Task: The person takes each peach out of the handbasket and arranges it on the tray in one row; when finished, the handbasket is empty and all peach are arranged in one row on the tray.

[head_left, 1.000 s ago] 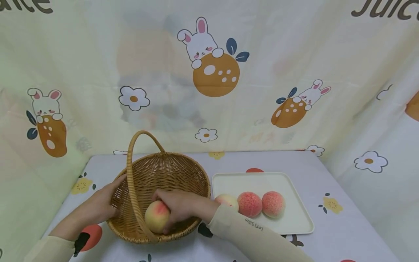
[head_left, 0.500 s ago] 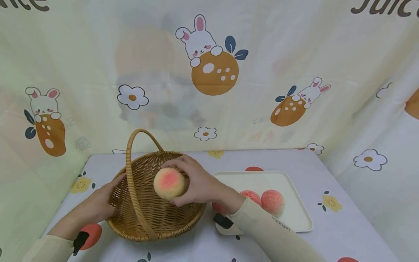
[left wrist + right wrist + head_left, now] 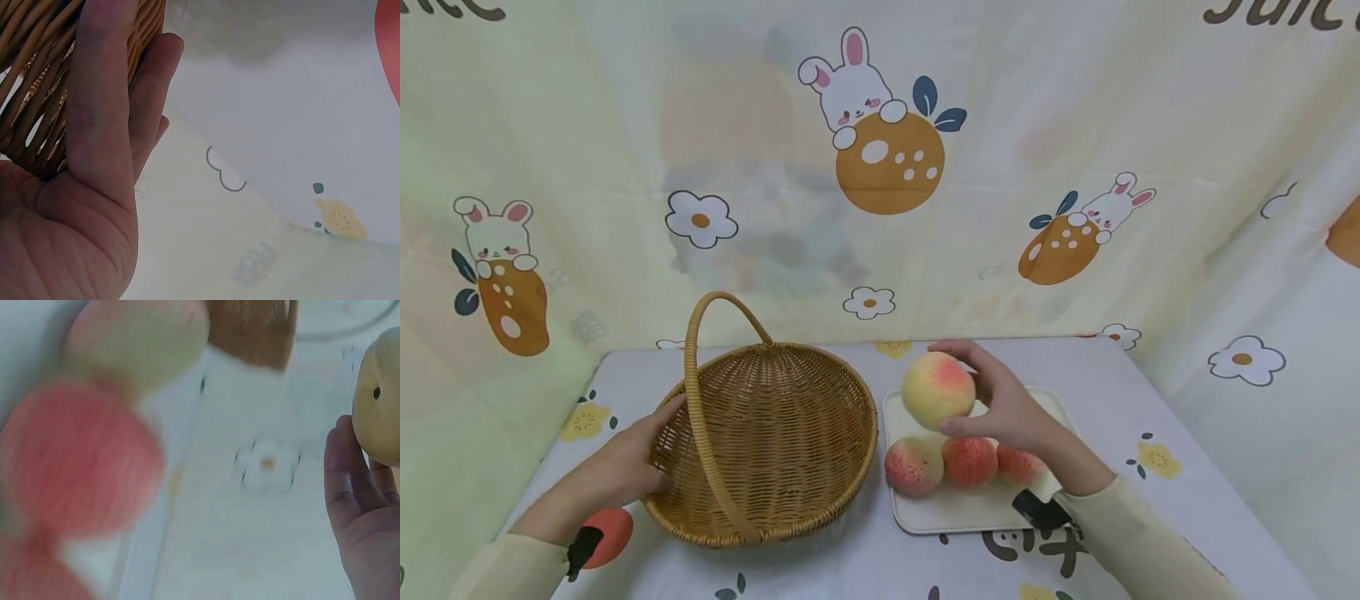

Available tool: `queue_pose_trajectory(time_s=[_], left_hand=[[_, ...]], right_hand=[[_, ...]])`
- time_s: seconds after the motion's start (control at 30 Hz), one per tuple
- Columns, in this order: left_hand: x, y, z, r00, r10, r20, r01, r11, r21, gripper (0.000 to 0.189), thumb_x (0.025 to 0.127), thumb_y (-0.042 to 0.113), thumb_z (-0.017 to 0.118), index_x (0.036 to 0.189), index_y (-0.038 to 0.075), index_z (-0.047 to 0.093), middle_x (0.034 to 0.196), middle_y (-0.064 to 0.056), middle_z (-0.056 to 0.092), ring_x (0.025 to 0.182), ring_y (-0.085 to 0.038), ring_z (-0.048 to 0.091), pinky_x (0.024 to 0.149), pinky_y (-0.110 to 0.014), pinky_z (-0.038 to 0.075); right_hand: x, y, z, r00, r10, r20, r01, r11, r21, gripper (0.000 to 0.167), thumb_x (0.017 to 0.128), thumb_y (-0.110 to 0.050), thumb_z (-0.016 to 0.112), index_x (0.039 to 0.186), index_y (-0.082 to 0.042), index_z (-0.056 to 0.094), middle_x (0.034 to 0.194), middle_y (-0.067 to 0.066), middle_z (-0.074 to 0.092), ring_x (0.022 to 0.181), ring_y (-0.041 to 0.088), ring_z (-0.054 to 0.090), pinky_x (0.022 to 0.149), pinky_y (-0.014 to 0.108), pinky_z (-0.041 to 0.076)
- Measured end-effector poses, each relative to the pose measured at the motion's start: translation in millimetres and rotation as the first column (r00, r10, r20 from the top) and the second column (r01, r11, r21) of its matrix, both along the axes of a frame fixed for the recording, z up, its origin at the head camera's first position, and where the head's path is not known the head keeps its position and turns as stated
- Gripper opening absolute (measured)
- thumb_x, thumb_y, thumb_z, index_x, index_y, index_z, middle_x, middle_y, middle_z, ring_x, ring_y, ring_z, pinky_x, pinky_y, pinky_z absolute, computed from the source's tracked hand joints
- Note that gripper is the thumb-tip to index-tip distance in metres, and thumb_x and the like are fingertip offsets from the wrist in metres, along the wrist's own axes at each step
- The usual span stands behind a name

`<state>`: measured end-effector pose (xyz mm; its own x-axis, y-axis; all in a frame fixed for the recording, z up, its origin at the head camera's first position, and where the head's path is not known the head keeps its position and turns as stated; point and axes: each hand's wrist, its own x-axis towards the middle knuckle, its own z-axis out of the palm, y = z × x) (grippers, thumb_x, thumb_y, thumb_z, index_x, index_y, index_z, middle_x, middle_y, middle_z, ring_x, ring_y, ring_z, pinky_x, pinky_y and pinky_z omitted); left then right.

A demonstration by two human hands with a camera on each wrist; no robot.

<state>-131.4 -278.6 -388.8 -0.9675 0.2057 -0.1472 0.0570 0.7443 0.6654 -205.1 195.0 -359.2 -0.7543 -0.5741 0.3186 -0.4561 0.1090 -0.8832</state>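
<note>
A pale yellow peach (image 3: 937,390) with a red blush is held in my right hand (image 3: 1000,408), thumb below and fingers behind, over the rear of the white tray (image 3: 955,521). The right wrist view shows its yellow underside (image 3: 379,406) with a small dark hole, beside the fingers (image 3: 350,469). My left hand (image 3: 628,462) grips the left side of a brown wicker basket (image 3: 790,425). In the left wrist view its fingers (image 3: 100,94) lie along the woven wall (image 3: 37,106). No fruit shows inside the basket.
Several peaches lie in a row on the tray, among them a speckled one (image 3: 913,467) at the left and a red one (image 3: 970,462) beside it. The basket's tall handle (image 3: 696,400) arches up on its left half. Behind the table hangs a printed curtain (image 3: 760,167).
My right hand has lifted the yellow peach out of the basket and carried it right, over the tray. My left hand has stayed on the basket.
</note>
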Motion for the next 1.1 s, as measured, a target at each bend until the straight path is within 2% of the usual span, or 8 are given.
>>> queue_pose_trajectory(time_s=[0.17,0.33,0.43,0.57,0.67,0.77,0.93,1.1], left_hand=[[-0.7,-1.1,-0.5,1.0,0.002,0.0,-0.002,1.0,-0.001,0.115,0.064,-0.011,0.074,0.161,0.004,0.016,0.148,-0.043,0.031,0.115,-0.053,0.052,0.07,-0.044,0.056],[-1.1,-1.6,-0.2,1.0,0.003,0.004,-0.003,1.0,-0.02,0.114,0.065,-0.01,0.075,0.161,0.004,0.016,0.152,-0.041,0.027,0.121,-0.055,0.048,0.073,-0.045,0.055],[-1.2,-1.5,-0.4,1.0,-0.003,0.003,0.003,1.0,-0.02,0.114,0.065,-0.009,0.075,0.161,0.004,0.016,0.152,-0.041,0.027,0.123,-0.056,0.047,0.074,-0.045,0.054],[-0.8,-2.1,-0.3,1.0,-0.007,0.004,0.007,1.0,0.006,0.115,0.064,-0.01,0.074,0.161,0.003,0.015,0.151,-0.042,0.028,0.119,-0.055,0.05,0.071,-0.044,0.056],[-0.2,-3.1,0.4,1.0,-0.01,0.002,0.01,1.0,0.013,0.115,0.063,-0.01,0.074,0.161,0.003,0.015,0.15,-0.043,0.028,0.119,-0.056,0.05,0.071,-0.044,0.056],[0.2,-4.5,1.1,1.0,-0.008,-0.009,0.008,1.0,-0.013,0.115,0.064,-0.009,0.075,0.161,0.003,0.015,0.151,-0.042,0.029,0.122,-0.057,0.047,0.074,-0.047,0.055],[0.7,-4.2,0.6,1.0,0.007,0.013,-0.007,1.0,-0.028,0.114,0.066,-0.009,0.076,0.161,0.002,0.014,0.152,-0.042,0.026,0.125,-0.06,0.042,0.077,-0.049,0.055],[1.0,-1.5,0.7,1.0,0.008,0.018,-0.008,1.0,-0.023,0.113,0.066,-0.009,0.075,0.161,0.002,0.014,0.152,-0.042,0.026,0.126,-0.059,0.043,0.076,-0.048,0.054]], right_hand=[[-2.6,59,-3.5,0.991,-0.124,-0.041,0.127,0.988,0.09,0.075,0.076,0.004,0.081,0.143,-0.006,0.047,0.13,0.008,0.056,0.104,0.024,0.064,0.089,0.031,0.05],[2.5,112,-9.3,0.96,-0.269,-0.074,0.278,0.936,0.214,0.075,0.079,-0.001,0.082,0.144,-0.008,0.046,0.131,0.0,0.056,0.104,0.017,0.064,0.088,0.026,0.05],[6.6,142,-21.6,0.942,-0.319,-0.106,0.336,0.905,0.263,0.075,0.08,-0.001,0.082,0.145,-0.007,0.045,0.13,-0.004,0.055,0.103,0.011,0.064,0.084,0.025,0.051],[11.5,175,-46.8,0.932,-0.35,-0.098,0.363,0.881,0.305,0.074,0.079,-0.002,0.083,0.143,-0.005,0.046,0.128,-0.011,0.054,0.101,0.006,0.063,0.079,0.026,0.053],[12.6,189,-65.4,0.928,-0.364,-0.083,0.37,0.863,0.343,0.073,0.078,-0.005,0.085,0.141,-0.007,0.048,0.128,-0.01,0.055,0.1,0.008,0.064,0.076,0.029,0.053],[10.9,195,-78.3,0.921,-0.384,-0.072,0.379,0.837,0.395,0.073,0.077,-0.012,0.087,0.141,-0.01,0.05,0.129,-0.003,0.057,0.101,0.013,0.065,0.078,0.031,0.051],[9.6,196,-88.5,0.915,-0.401,-0.036,0.365,0.788,0.496,0.077,0.076,-0.024,0.089,0.141,-0.014,0.049,0.131,0.007,0.057,0.106,0.027,0.062,0.081,0.037,0.05],[13.5,197,-90.7,0.922,-0.382,-0.061,0.35,0.758,0.551,0.082,0.072,-0.03,0.092,0.14,-0.012,0.05,0.13,0.008,0.059,0.111,0.034,0.059,0.086,0.05,0.047]])
